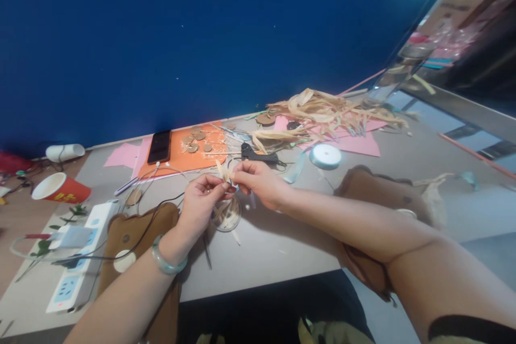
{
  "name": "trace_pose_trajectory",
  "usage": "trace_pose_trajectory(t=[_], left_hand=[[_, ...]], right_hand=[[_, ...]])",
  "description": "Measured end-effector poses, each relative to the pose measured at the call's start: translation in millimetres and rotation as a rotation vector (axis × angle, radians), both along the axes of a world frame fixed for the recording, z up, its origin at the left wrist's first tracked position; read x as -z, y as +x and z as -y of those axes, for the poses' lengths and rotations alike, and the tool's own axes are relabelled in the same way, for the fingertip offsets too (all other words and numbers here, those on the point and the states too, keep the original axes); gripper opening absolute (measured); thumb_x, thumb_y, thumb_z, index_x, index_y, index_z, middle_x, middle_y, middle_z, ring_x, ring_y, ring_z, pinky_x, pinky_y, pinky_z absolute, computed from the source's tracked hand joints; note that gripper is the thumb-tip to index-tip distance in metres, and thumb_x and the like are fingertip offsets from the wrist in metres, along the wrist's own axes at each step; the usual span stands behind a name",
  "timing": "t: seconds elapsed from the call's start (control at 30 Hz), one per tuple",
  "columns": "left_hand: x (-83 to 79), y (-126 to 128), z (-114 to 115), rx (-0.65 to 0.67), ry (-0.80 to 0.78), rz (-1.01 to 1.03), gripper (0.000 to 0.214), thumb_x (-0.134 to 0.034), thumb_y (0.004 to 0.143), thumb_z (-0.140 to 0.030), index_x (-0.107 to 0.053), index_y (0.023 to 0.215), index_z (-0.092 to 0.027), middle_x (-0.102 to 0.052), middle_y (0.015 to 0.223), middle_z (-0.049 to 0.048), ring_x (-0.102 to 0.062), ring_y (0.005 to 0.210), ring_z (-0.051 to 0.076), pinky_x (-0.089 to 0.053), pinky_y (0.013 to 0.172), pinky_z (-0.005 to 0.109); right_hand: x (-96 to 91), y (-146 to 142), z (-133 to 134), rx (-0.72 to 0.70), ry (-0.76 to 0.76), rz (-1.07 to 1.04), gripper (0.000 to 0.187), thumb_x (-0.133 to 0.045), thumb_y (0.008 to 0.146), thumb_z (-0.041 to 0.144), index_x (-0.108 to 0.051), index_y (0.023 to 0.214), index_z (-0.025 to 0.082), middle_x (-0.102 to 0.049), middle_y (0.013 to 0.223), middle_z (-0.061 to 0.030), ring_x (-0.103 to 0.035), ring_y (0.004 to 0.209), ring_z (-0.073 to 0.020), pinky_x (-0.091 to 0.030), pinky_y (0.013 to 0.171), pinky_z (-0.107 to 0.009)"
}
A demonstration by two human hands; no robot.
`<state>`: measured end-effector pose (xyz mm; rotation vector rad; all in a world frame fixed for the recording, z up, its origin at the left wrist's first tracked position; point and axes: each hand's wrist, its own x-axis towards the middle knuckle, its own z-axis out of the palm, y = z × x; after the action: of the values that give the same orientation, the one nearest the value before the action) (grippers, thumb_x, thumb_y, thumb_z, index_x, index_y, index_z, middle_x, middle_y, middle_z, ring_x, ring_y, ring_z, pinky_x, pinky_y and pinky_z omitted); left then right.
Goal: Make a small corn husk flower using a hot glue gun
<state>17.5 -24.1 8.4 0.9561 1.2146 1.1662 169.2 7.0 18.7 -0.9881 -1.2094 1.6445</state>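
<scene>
My left hand [201,201] and my right hand [258,180] meet above the grey table [278,242], both pinching a small pale strip of dried husk [224,171] that sticks up between the fingertips. A jade-green bangle [167,260] circles my left wrist. Directly below the hands lies a small clear round dish [226,215] with husk bits in it. A black glue gun [258,155] rests just beyond my right hand.
A heap of dried husk strips [330,110] lies on pink paper at the back. An orange sheet [193,153] carries cardboard discs and a black phone [159,146]. A ribbon roll [325,155], brown pads [133,236], a white power strip [76,274] and a red paper cup [60,189] surround the hands.
</scene>
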Motion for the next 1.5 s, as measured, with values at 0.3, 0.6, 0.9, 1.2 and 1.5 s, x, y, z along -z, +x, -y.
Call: trace_pose_trajectory(t=[0.3,0.6,0.9,1.2,1.5], left_hand=[[2.1,-0.8,-0.1,0.013,0.018,0.056,0.030,-0.082,0.063,-0.031,-0.061,0.074,-0.014,-0.069,0.069,0.0011,-0.068,0.062,0.012,-0.054,0.064,0.022],[0.3,-0.4,-0.1,0.016,-0.001,0.137,0.038,-0.083,0.061,-0.026,-0.061,0.089,-0.014,-0.071,0.071,0.0020,-0.068,0.063,0.013,-0.055,0.066,0.024],[4.5,-1.0,-0.3,-0.001,-0.024,0.155,0.031,-0.083,0.061,-0.024,-0.068,0.086,-0.012,-0.072,0.074,0.0041,-0.068,0.064,0.013,-0.055,0.065,0.024],[4.5,-0.5,-1.7,-0.012,-0.030,0.179,0.029,-0.084,0.060,-0.023,-0.067,0.081,-0.013,-0.072,0.073,0.0027,-0.068,0.063,0.012,-0.054,0.065,0.023],[4.1,-0.6,-1.9,-0.002,-0.023,0.169,0.029,-0.083,0.061,-0.025,-0.065,0.080,-0.013,-0.070,0.072,0.0010,-0.067,0.063,0.011,-0.055,0.066,0.023]], right_hand=[[2.7,0.0,-1.9,-0.011,-0.025,-0.042,0.018,-0.067,0.067,0.026,-0.055,0.060,0.015,-0.050,0.047,0.0062,-0.038,0.041,-0.0040,-0.026,0.044,-0.019],[2.4,-0.2,-1.3,-0.011,-0.031,-0.054,0.018,-0.068,0.066,0.026,-0.055,0.059,0.015,-0.050,0.046,0.0064,-0.038,0.041,-0.0038,-0.025,0.044,-0.019],[1.3,1.1,-1.3,-0.011,-0.023,-0.041,0.019,-0.070,0.066,0.027,-0.055,0.060,0.015,-0.051,0.047,0.0059,-0.038,0.043,-0.0041,-0.026,0.045,-0.020],[1.2,0.7,-1.3,-0.007,-0.019,-0.047,0.019,-0.070,0.067,0.026,-0.055,0.060,0.015,-0.050,0.046,0.0067,-0.038,0.043,-0.0044,-0.027,0.046,-0.020],[1.9,0.7,-0.5,-0.007,-0.018,-0.034,0.021,-0.072,0.067,0.028,-0.056,0.061,0.015,-0.051,0.049,0.0061,-0.039,0.044,-0.0047,-0.028,0.046,-0.020]])
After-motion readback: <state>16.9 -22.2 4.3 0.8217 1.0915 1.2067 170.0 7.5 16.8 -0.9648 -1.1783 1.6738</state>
